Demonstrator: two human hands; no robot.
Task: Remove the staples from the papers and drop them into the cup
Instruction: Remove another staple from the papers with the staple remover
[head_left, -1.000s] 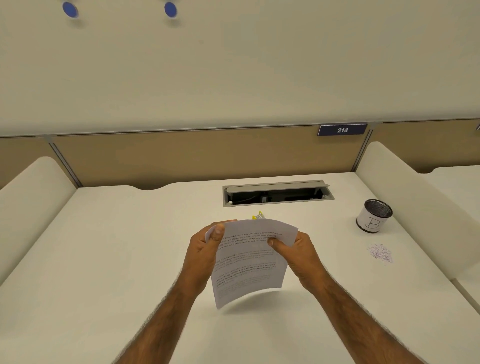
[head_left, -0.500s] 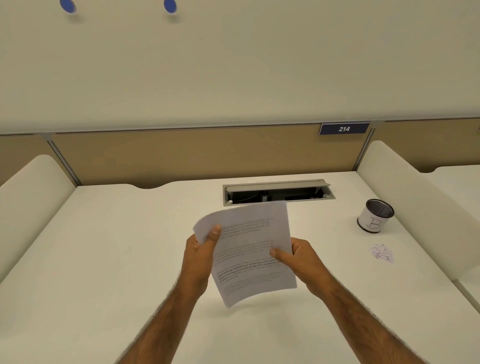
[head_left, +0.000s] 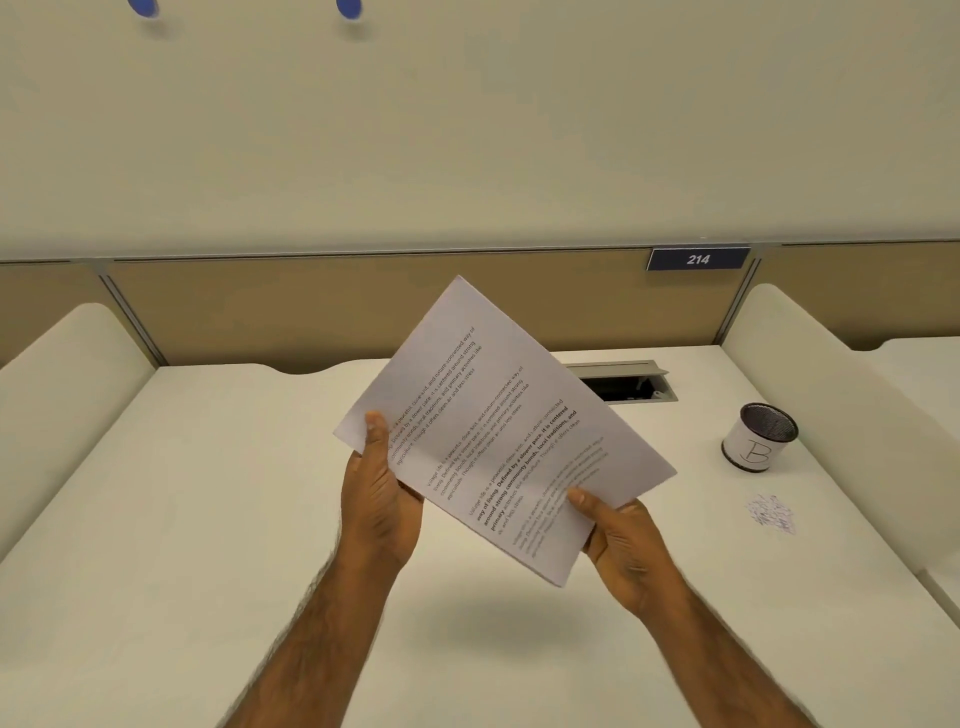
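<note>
Compared with a second ago, the printed papers (head_left: 498, 431) have been turned and raised: the lines of text now run diagonally, and one corner points up toward the back partition. The left hand (head_left: 379, 499) is closed on the left corner of the sheets, with the thumb on top. The right hand (head_left: 618, 540) is closed on the lower edge, also with the thumb on the printed side. The papers are in the air above the desk (head_left: 182, 519), not touching it. I think the person is turning the sheets to look for a staple, but no staple is visible from here, so the pulling step seems not yet started.

The mesh cup (head_left: 759, 437), marked with a letter B, stands upright on the desk, well to the right of the papers. A small scribbled mark or pile (head_left: 771, 514) lies just in front of the cup; I cannot tell what it is. Behind the papers, an open cable slot (head_left: 631, 382) is set into the desk. The desk is white with padded side dividers, a tan back partition carries a plate 214 (head_left: 697, 259), and the wall above is plain cream.
</note>
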